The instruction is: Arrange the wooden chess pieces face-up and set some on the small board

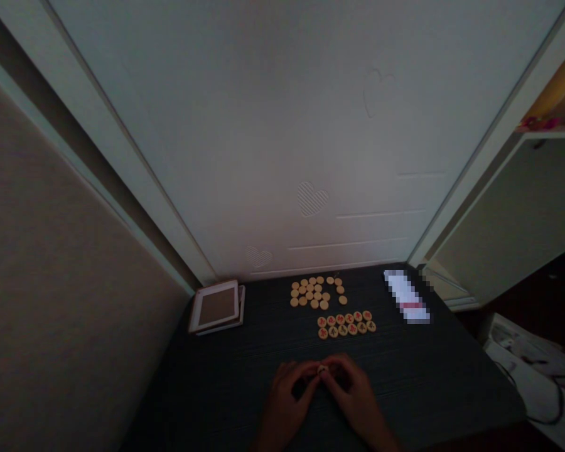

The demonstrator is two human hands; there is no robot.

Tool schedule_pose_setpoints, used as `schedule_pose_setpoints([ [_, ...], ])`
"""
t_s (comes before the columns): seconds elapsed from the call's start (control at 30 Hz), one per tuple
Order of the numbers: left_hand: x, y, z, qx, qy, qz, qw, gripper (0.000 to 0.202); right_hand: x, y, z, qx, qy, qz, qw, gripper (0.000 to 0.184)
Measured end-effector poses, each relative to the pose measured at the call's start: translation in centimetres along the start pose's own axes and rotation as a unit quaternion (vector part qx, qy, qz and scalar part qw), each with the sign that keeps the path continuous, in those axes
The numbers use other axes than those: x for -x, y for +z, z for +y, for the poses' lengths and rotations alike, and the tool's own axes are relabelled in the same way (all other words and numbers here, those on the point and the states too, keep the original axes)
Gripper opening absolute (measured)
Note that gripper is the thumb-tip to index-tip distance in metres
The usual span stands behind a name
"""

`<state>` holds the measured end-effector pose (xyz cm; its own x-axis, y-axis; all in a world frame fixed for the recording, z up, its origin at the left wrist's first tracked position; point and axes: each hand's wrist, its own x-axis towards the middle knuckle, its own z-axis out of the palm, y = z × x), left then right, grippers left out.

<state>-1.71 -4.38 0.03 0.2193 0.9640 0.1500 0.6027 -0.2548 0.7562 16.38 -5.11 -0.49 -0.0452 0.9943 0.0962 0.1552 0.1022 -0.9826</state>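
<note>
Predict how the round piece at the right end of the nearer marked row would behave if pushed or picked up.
The round piece lies flat on the dark table, so it would probably slide rather than roll. Small and wood-coloured, it is likely stiff and fairly light. Pushed leftward, it may well jostle the neighbouring piece, which sits close beside it.

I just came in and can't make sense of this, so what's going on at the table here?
A person is holding a small round piece between the fingertips of the left hand and right hand, low over a dark table. Just beyond the hands, pieces with red or dark marks lie in two rows of six. Farther back, a looser group of plain-looking pieces lies near the white panel.
</note>
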Motion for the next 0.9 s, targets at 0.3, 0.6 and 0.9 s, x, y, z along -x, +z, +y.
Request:
schedule_pose_setpoints([
  [0.3,0.12,-0.14,0.12,0.0,0.02,0.006,1.0,0.021,0.05,-0.2,-0.25,-0.01,0.019,0.004,1.0,0.029],
  [0.6,-0.23,-0.39,0.51,0.022,0.01,0.007,1.0,0.021,-0.19,-0.5,0.21,0.012,-0.03,-0.026,0.999,0.03],
  [0.9,-0.13,-0.41,0.47,0.029,0.014,0.024,0.999,0.022,-0.28,-0.34,-0.11,0.011,-0.051,-0.022,0.998,0.027],
])
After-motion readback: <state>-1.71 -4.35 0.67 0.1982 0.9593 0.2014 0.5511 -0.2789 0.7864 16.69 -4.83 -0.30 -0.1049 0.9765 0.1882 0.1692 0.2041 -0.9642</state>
